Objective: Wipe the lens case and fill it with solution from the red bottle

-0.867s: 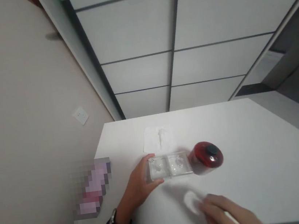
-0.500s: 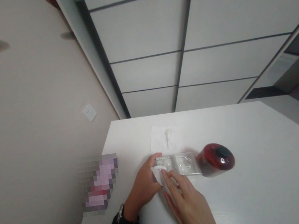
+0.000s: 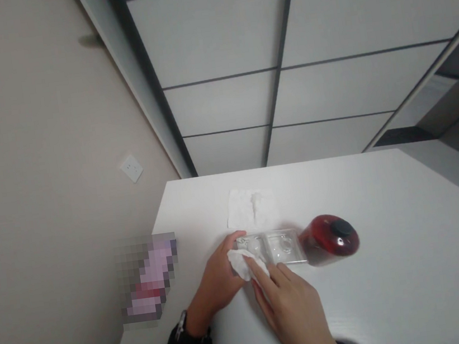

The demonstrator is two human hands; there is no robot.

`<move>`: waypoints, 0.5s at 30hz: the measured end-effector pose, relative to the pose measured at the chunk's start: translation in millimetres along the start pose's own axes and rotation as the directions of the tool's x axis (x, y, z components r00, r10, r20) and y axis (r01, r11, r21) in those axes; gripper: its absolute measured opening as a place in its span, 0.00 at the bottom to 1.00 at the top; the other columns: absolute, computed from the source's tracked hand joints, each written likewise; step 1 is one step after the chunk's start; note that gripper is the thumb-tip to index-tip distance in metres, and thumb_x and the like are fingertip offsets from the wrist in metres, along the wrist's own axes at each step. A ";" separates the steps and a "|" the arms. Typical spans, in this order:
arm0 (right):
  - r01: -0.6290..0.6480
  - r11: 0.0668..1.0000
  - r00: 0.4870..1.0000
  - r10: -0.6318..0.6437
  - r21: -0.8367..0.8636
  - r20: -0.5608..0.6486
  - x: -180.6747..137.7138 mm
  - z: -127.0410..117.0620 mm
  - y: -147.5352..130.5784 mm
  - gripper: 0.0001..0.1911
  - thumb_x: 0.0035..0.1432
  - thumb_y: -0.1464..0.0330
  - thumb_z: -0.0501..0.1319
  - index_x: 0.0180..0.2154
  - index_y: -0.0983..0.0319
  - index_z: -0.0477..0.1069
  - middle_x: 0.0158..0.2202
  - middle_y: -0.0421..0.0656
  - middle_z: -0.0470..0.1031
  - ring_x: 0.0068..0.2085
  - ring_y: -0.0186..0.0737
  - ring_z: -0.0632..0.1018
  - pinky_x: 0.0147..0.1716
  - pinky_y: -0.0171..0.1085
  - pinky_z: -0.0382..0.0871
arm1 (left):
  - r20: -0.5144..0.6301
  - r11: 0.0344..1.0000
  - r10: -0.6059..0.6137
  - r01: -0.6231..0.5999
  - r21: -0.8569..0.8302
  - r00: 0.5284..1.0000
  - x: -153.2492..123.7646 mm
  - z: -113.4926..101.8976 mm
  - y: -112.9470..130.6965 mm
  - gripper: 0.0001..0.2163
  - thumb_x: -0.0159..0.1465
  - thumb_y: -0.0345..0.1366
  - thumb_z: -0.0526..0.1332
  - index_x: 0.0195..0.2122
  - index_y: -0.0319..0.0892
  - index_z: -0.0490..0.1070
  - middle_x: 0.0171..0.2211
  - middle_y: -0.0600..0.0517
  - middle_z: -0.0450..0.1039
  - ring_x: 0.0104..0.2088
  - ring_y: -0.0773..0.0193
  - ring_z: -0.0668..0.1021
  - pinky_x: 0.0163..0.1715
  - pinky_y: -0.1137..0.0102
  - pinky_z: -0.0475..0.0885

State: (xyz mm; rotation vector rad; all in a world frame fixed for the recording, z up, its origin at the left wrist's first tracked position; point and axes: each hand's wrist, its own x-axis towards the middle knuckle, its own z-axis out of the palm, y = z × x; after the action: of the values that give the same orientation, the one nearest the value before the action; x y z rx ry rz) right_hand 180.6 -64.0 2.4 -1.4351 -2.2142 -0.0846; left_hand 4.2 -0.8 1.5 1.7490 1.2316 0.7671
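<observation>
Pressing a white pad (image 3: 241, 263) with right hand (image 3: 291, 305) onto the near end of the clear case (image 3: 271, 248), having come in from the table edge since a second ago, left hand (image 3: 220, 277) gripping that end, red bottle (image 3: 329, 239) touching the far end, napkin (image 3: 250, 207) beyond on white table (image 3: 389, 230), paneled wall (image 3: 284, 74) behind.

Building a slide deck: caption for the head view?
Left hand steadies clear case; right hand presses white pad on it, beside red bottle.

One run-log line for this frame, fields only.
left hand: steadies clear case | right hand: presses white wipe on case | red bottle: beside case | tissue: behind
</observation>
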 end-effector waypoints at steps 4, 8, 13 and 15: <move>0.000 1.000 1.000 0.000 0.003 -0.017 -0.7 -4.8 4.0 0.20 0.71 0.78 0.56 0.59 0.62 0.75 0.34 0.44 0.82 0.33 0.44 0.82 0.30 0.38 0.71 | 0.001 1.000 -0.010 0.010 0.023 1.000 -0.5 -1.7 2.0 0.29 0.61 0.33 0.66 0.65 0.45 0.67 0.63 0.44 0.76 0.62 0.48 0.78 0.65 0.54 0.71; 0.007 1.000 0.995 -0.005 0.014 -0.099 -11.3 -18.6 14.0 0.20 0.78 0.74 0.48 0.56 0.64 0.76 0.27 0.41 0.78 0.26 0.40 0.80 0.26 0.38 0.66 | 0.000 0.999 -0.006 0.006 0.048 1.000 -1.1 -2.1 1.3 0.30 0.60 0.34 0.69 0.65 0.45 0.67 0.65 0.43 0.75 0.65 0.46 0.76 0.68 0.53 0.68; 0.062 0.992 0.985 -0.042 0.113 -0.170 -13.5 -31.3 14.3 0.19 0.81 0.69 0.48 0.59 0.68 0.74 0.24 0.37 0.74 0.22 0.36 0.77 0.24 0.37 0.66 | 0.000 0.998 0.013 -0.013 0.065 1.000 -1.7 -1.3 -1.5 0.30 0.62 0.36 0.69 0.66 0.44 0.66 0.66 0.42 0.74 0.67 0.45 0.75 0.70 0.52 0.66; 0.086 0.987 0.988 -0.068 0.133 -0.137 -6.7 -27.5 6.3 0.21 0.82 0.68 0.45 0.61 0.69 0.72 0.26 0.39 0.76 0.23 0.37 0.79 0.25 0.37 0.68 | 0.004 0.998 0.024 -0.025 0.063 1.000 -1.7 -1.5 -2.1 0.29 0.64 0.38 0.67 0.66 0.44 0.65 0.66 0.41 0.74 0.66 0.46 0.76 0.69 0.52 0.67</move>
State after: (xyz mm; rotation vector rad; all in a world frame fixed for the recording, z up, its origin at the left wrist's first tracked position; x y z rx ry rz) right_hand 198.5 -75.5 22.3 -1.2335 -2.1238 -0.0493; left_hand 1.5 -1.6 0.3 1.8191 1.2468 0.7463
